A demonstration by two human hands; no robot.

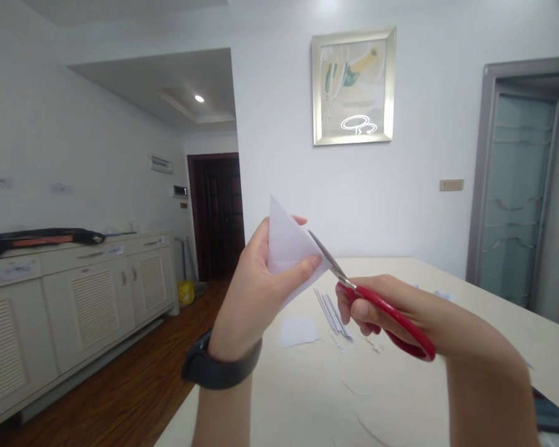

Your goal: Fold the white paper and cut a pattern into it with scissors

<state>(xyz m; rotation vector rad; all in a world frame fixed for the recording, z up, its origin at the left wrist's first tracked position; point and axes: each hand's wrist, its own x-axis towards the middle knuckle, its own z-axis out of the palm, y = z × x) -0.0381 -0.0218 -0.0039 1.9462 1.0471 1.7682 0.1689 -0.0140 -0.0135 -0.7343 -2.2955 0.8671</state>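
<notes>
My left hand (256,292) is raised above the table and pinches a folded white paper (286,245) between thumb and fingers; a dark band sits on that wrist. My right hand (391,310) grips red-handled scissors (382,307). Their metal blades point up and left and touch the paper's right edge beside my left thumb. Both hands hover above the cream table (447,292).
On the table lie a white paper square (298,330), several narrow paper strips (330,310) and small offcuts. A dark object (554,413) sits at the right edge. A white sideboard (74,298) lines the left wall; wood floor lies between it and the table.
</notes>
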